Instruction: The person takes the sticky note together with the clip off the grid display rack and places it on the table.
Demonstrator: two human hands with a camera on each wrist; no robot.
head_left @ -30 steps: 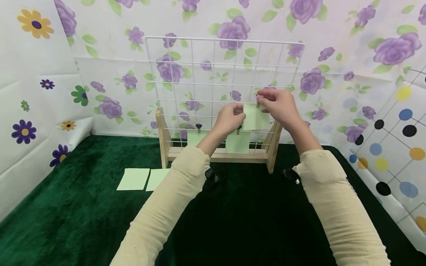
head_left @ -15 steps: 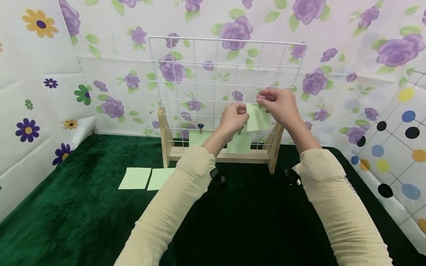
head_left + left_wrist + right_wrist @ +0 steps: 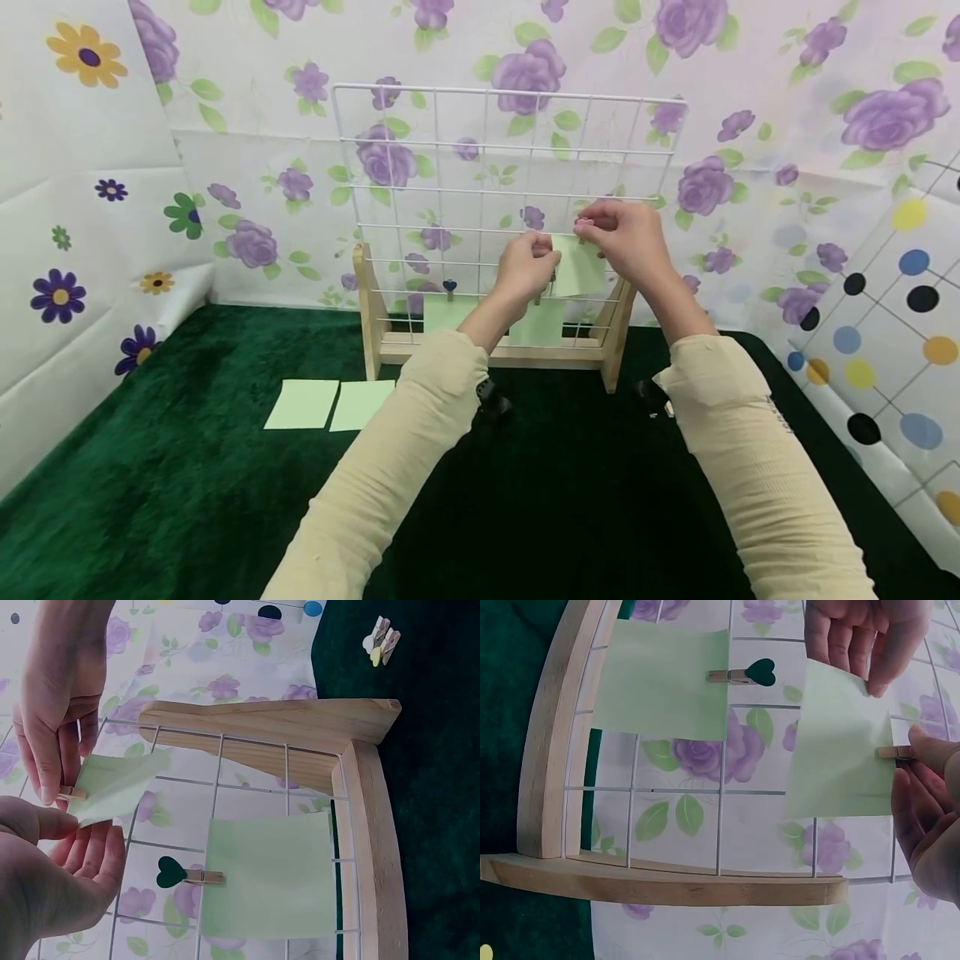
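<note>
A square of pale green paper [image 3: 579, 268] lies against the upright white wire grid [image 3: 465, 193]. My left hand [image 3: 527, 268] pinches the paper's upper left corner between thumb and fingers. At the top edge my right hand [image 3: 630, 240] pinches a small wooden clothespin [image 3: 889, 752], whose tip overlaps the paper in the right wrist view. Just below hangs another green paper [image 3: 270, 877], held to the wire by a clothespin with a dark green heart [image 3: 171, 871]. A third green paper [image 3: 442, 312] hangs lower left under a dark heart clothespin [image 3: 449, 287], partly behind my left arm.
The grid stands in a wooden base [image 3: 495, 360] on a dark green cloth [image 3: 225, 500]. Two more green papers [image 3: 302, 405] lie flat at left. A pair of loose clothespins [image 3: 384, 641] rests on the cloth at right. A floral sheet [image 3: 255, 192] hangs behind.
My left hand has shifted slightly right along the paper's edge. The right hand stays at the top edge with the clothespin.
</note>
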